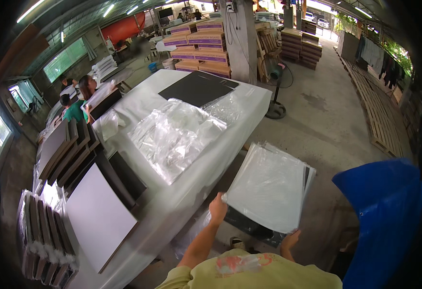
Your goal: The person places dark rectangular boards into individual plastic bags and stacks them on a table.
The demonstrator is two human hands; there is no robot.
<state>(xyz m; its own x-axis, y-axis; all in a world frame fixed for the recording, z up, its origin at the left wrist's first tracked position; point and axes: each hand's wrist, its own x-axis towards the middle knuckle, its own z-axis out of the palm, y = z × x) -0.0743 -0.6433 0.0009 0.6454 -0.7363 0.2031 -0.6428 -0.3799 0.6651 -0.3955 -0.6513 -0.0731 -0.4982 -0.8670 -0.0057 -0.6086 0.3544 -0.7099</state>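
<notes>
A stack of white boards in clear plastic (267, 188) is in front of me, to the right of the table, with a black layer showing under its near edge. My left hand (218, 208) is closed on its near left corner. At the near right corner, my right hand (290, 238) is closed around the edge, its fingers partly hidden. What lies under the stack's far side cannot be made out. Crumpled clear plastic sheets (177, 135) are spread over the white-covered table (191, 192) on my left, beside a black board (196, 88).
Stacks of dark boards (71, 149) and a large white board (97, 216) occupy the table's left end. People (86, 89) are beyond it. Cartons (199, 45) stand by a pillar (240, 43). A blue sheet (384, 216) is at my right; a fan stand (276, 108) stands past the table corner.
</notes>
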